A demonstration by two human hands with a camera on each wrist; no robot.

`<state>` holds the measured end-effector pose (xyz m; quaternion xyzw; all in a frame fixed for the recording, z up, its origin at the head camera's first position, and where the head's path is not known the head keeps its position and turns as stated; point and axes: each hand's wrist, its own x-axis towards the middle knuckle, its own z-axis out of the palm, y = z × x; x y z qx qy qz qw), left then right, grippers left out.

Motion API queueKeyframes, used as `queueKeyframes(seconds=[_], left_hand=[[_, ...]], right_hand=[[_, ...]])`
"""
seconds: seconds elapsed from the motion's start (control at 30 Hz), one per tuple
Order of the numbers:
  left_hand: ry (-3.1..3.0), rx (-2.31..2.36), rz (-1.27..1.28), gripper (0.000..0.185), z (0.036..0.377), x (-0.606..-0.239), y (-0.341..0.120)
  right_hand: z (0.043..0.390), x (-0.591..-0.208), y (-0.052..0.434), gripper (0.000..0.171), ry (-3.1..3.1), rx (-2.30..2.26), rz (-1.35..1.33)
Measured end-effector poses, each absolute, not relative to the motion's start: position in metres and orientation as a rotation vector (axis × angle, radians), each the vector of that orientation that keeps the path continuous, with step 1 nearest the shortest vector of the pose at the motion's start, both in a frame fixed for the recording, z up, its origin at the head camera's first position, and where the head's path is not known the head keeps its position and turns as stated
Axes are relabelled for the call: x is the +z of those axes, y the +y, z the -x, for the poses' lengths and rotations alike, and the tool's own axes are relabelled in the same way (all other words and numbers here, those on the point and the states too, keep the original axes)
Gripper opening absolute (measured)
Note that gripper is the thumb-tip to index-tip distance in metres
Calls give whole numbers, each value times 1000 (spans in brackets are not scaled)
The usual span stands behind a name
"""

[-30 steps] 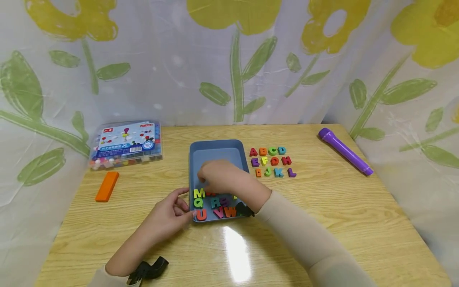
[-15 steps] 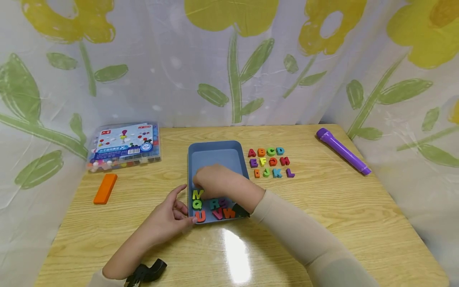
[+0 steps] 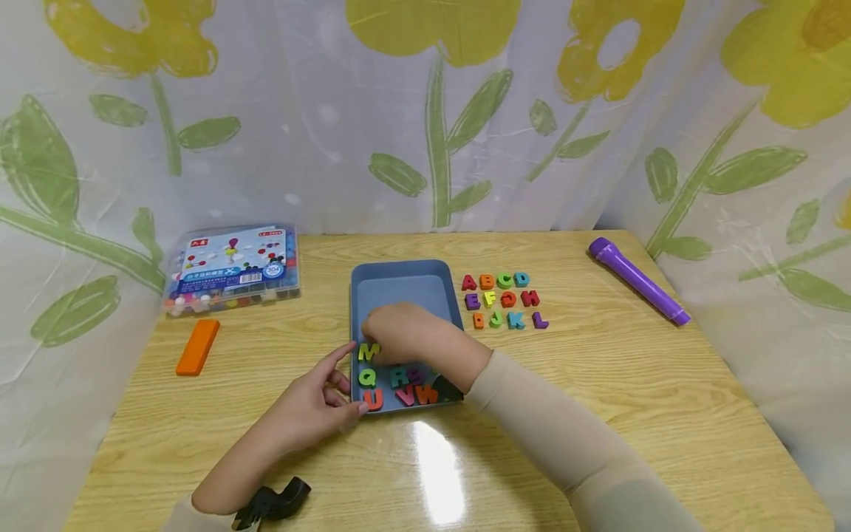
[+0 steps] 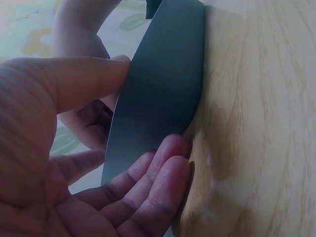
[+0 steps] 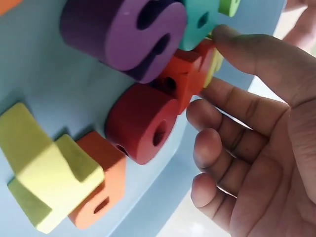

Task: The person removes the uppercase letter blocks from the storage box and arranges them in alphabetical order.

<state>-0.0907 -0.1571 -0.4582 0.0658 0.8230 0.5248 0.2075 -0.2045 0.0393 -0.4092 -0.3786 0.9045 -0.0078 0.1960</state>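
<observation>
A blue-grey tray (image 3: 399, 267) stands mid-table, its front part filled with coloured letter blocks. My left hand (image 3: 312, 403) holds the tray at its left front corner, thumb and index fingertip at the rim and the other fingers curled against the outer wall (image 4: 158, 74). Inside the tray, my right hand (image 3: 402, 336) pinches the yellow letter M (image 3: 368, 352) between thumb and index finger. Close by lie a green Q (image 3: 367, 377), a teal R (image 3: 398, 377) and a purple S (image 5: 145, 39). A dark red O (image 5: 140, 123) sits beside the fingertips; the right hand covers it in the head view.
Right of the tray, letters A to L stand in three rows, among them a red A (image 3: 469, 282) and a purple L (image 3: 540, 320). A purple microphone (image 3: 638, 281) lies far right. At left are a clear-sided parts box (image 3: 233, 270) and an orange bar (image 3: 197, 347).
The yellow M has shifted slightly toward the far end of the tray, away from the Q, with my right finger and thumb on it. My left hand keeps its place on the tray.
</observation>
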Motion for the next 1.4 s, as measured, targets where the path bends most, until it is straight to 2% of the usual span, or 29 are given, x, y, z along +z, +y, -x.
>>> queueKeyframes(seconds=[0.47, 0.73, 0.9, 1.17, 1.4], left_hand=[[2292, 1464, -169, 99, 92, -459, -157], [2303, 1442, -163, 101, 92, -460, -155], [2311, 1434, -160, 101, 91, -459, -155], [2313, 1424, -149, 102, 91, -458, -156], [2309, 1420, -160, 102, 92, -460, -156]], right_hand=[[213, -403, 54, 17, 2568, -122, 1024], [212, -361, 126, 29, 2710, -321, 948], [209, -352, 176, 26, 2813, -413, 792], [200, -383, 218, 28, 2755, -390, 642], [192, -420, 223, 27, 2712, -367, 551]])
